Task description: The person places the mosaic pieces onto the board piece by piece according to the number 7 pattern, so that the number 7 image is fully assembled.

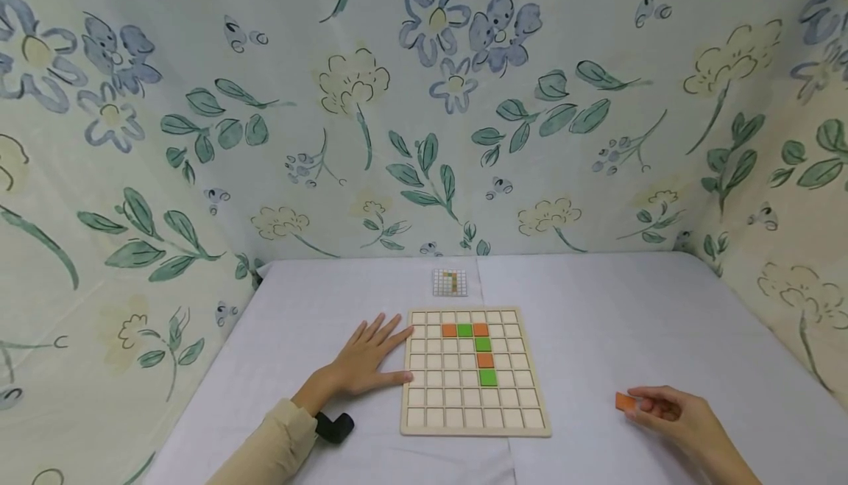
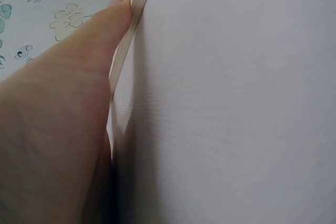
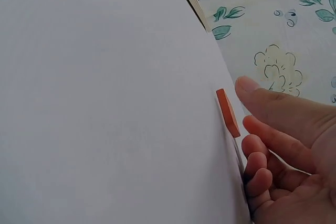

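Observation:
A square wooden grid board [image 1: 450,426] lies on the table, with several orange and green tiles in its squares. My left hand [image 1: 367,360] is spread beside the board's left side, its thumb and a fingertip touching the frame. In the left wrist view the left thumb [image 2: 118,9] rests against the board's edge. Out to the right, a loose orange tile [image 3: 227,113] lies low over the cloth. My right hand [image 1: 676,415] is right at this tile, with fingers loosely curled. The right wrist view shows a small gap between thumb and tile.
Behind the board lies a small pattern card [image 1: 450,282] printed with a grid and coloured squares. A white cloth [image 1: 583,308] covers the table. Flowered fabric [image 1: 424,117] hangs at the back and sides. A black device [image 1: 334,427] sits by the left wrist.

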A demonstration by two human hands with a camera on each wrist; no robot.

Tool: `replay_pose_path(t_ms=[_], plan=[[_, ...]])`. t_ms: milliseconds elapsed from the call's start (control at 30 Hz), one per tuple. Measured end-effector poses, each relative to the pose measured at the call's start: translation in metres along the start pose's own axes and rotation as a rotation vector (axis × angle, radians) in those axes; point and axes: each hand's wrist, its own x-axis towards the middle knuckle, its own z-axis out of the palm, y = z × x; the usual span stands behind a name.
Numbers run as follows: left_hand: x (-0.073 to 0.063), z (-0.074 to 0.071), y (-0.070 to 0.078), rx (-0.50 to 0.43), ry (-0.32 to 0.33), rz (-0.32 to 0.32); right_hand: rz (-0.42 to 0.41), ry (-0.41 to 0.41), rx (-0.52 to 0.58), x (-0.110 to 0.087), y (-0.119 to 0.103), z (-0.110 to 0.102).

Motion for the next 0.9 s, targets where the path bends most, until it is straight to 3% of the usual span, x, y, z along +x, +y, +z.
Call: replay_pose_path(t_ms=[267, 667, 900], plan=[[0.0005, -0.0013, 0.0002, -0.007, 0.011, 0.014, 0.056, -0.041, -0.075, 0.0033, 0.0012, 0.0010], [-0.0001, 0.0041, -0.0020, -0.033, 0.045, 0.039, 0.003, -0.039, -0.138, 0.0056, 0.0044, 0.0045], [0.0016, 0.0079, -0.0053, -0.008, 0.022, 0.015, -0.040, -0.029, -0.143, 0.0051, 0.0042, 0.0054]])
